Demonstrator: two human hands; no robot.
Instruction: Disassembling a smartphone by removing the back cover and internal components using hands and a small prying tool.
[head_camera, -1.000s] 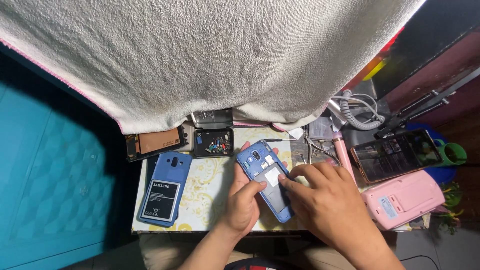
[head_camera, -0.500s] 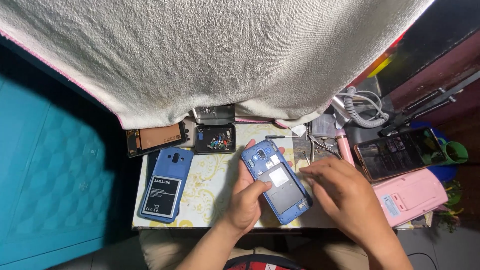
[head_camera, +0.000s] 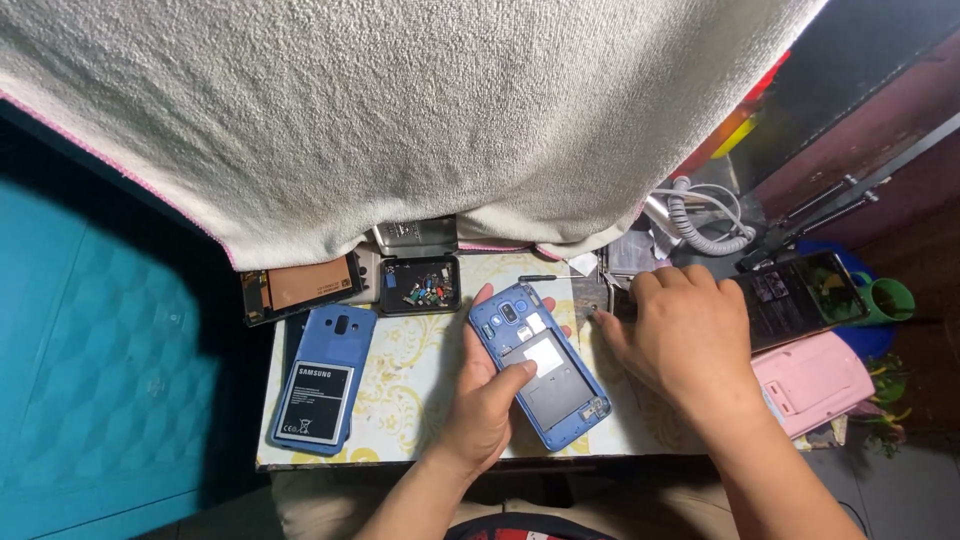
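Near the worktop's (head_camera: 420, 420) front edge, the left hand (head_camera: 487, 400) clamps an opened blue phone (head_camera: 541, 365), thumb across its empty battery bay, fingers beneath. Toward the back right edge, the right hand (head_camera: 685, 340) rests with fingers curled together on small metal parts. Along the left edge lies a blue back cover (head_camera: 326, 375) carrying a battery; bare patterned surface separates it from the phone.

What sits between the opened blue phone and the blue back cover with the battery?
Head view: only the left hand and bare patterned tabletop separate opened blue phone from back cover.
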